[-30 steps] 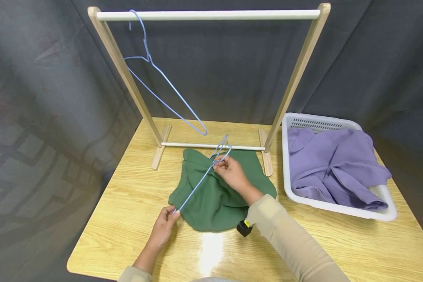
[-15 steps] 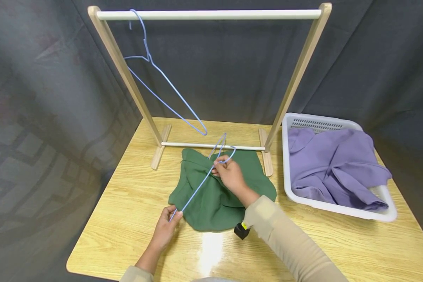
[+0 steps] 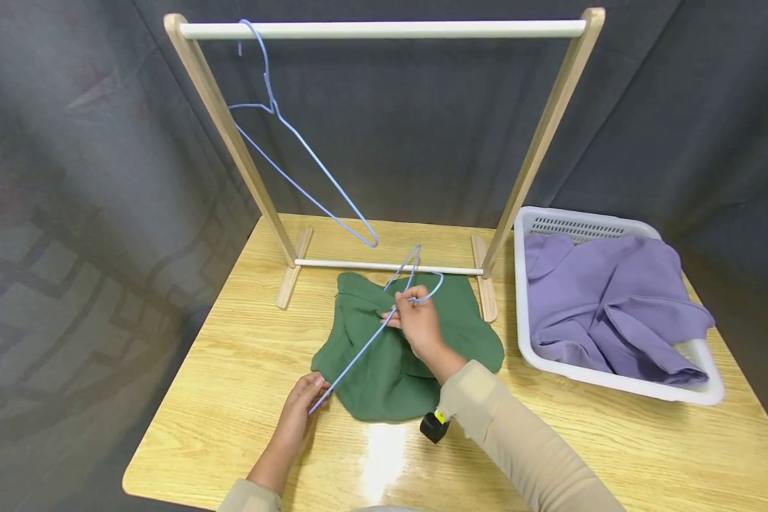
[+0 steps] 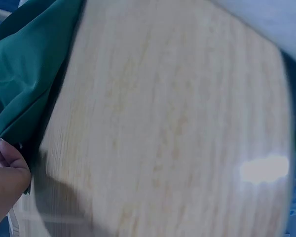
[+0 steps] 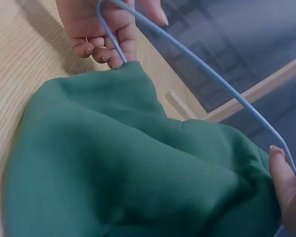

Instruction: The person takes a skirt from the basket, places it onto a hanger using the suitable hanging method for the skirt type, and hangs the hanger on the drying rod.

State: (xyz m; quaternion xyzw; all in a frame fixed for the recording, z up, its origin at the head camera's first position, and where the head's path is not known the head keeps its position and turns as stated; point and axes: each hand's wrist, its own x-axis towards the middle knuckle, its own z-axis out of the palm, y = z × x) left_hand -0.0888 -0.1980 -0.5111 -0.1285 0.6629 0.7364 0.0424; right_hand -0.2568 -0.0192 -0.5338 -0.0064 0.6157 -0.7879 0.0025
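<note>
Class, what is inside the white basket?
The basket holds a heap of purple cloth, one part lying over its rim. Anything beneath the cloth is covered and cannot be seen.

Right arm, in a long beige cloth sleeve (image 3: 518,434), enters from the lower right of the head view and slants forward and inward to an uncovered wrist (image 3: 448,363), ending in the bare right hand (image 3: 420,323), farther forward than its partner, thumb and fingers drawn together in a pinch. Left arm, beige sleeve (image 3: 249,498) visible only near the bottom edge, uncovered wrist angled forward, leads to the bare left hand (image 3: 297,402); the right wrist view shows its fingers (image 5: 101,52) bent inward and thumb (image 5: 156,10) standing apart, firmness of grip undetermined.
</note>
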